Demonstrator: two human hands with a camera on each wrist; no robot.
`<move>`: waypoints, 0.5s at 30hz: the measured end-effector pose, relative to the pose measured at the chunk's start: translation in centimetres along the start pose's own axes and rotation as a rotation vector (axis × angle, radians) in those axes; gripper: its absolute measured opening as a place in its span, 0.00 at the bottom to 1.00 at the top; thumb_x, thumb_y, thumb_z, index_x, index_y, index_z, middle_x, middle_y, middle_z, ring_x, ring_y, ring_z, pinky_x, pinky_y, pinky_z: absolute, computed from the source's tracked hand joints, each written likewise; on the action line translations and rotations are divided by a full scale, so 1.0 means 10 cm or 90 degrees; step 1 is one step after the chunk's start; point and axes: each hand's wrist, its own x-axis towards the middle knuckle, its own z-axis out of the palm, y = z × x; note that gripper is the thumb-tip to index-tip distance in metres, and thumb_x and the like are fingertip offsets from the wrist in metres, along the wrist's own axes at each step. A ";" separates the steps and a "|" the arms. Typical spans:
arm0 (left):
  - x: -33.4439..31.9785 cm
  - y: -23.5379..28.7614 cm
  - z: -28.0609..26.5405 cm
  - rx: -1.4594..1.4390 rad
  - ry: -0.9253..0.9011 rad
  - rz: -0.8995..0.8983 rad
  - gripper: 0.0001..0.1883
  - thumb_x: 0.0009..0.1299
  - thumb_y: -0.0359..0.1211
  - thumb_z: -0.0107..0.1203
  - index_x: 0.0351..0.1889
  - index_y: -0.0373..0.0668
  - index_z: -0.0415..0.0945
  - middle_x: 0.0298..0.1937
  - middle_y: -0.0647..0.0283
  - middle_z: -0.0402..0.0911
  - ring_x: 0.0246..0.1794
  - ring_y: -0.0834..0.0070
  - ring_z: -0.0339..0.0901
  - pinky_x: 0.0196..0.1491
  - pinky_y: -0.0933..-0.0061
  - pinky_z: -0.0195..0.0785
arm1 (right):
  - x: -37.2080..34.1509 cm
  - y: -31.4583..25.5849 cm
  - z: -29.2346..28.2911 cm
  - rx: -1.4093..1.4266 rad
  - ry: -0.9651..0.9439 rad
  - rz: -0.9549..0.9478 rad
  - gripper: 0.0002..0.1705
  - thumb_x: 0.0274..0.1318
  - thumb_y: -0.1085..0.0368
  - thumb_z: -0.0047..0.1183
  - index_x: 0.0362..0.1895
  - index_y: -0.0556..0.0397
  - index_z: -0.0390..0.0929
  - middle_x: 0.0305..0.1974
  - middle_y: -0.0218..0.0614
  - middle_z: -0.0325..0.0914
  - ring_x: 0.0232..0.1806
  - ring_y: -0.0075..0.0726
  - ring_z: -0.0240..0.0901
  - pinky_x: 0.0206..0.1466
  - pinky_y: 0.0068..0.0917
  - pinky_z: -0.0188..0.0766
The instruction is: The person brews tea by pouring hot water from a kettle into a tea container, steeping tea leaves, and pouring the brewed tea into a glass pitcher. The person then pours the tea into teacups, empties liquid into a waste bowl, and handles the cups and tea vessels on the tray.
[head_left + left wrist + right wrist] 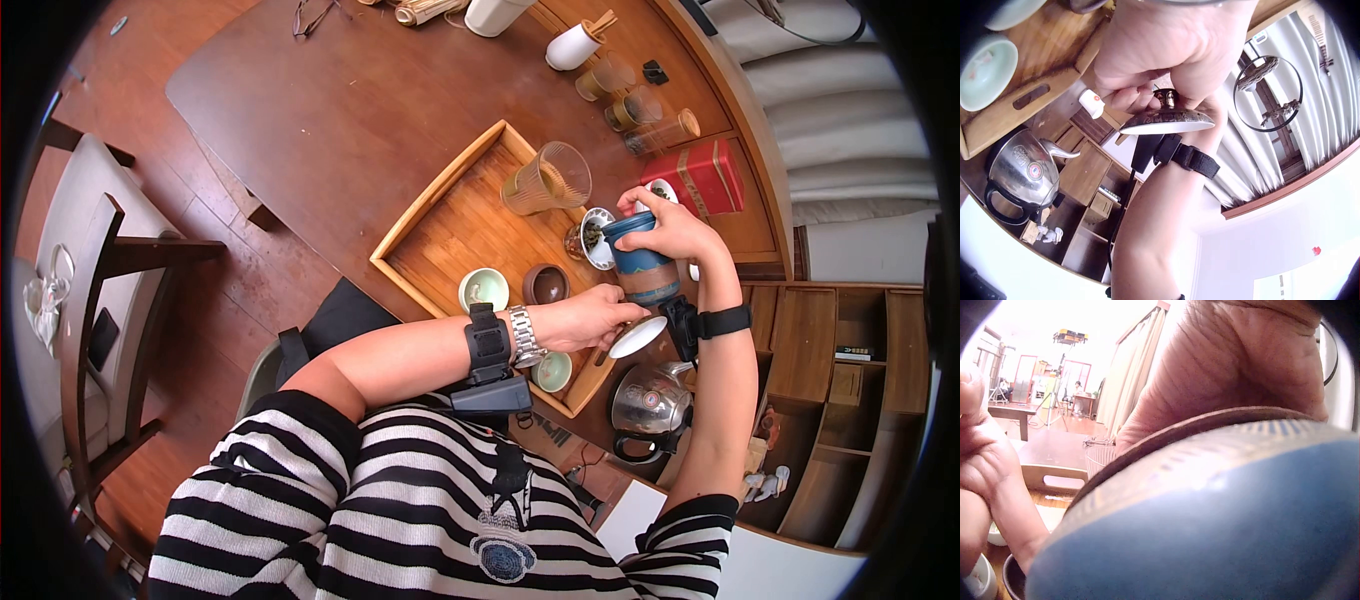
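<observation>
My right hand (675, 232) grips a blue canister (640, 262) with a brown band, fingers and thumb around its upper part. It is tilted, its mouth end close to a white patterned bowl (598, 240) that has dark leaves in it. In the right wrist view the canister's curved blue side (1222, 519) fills the lower frame. Just below the canister in the head view, my left hand (590, 318) pinches a lid (638, 338) by its knob. The left wrist view shows the lid's dark patterned top (1169, 117) and white underside.
A wooden tray (440, 224) carries a ribbed glass pitcher (548, 180), a brown cup (546, 285) and pale green cups (484, 290). Near its right corner stands a steel kettle (652, 400). A red box (705, 178) and several glasses (634, 108) line the far side.
</observation>
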 end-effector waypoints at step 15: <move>-0.03 0.02 0.02 0.004 -0.012 0.012 0.12 0.69 0.38 0.48 0.44 0.42 0.66 0.31 0.72 0.74 0.26 0.88 0.71 0.25 0.87 0.63 | 0.01 -0.01 -0.02 0.005 -0.021 -0.006 0.27 0.34 0.59 0.63 0.44 0.44 0.69 0.39 0.29 0.69 0.44 0.30 0.66 0.49 0.26 0.64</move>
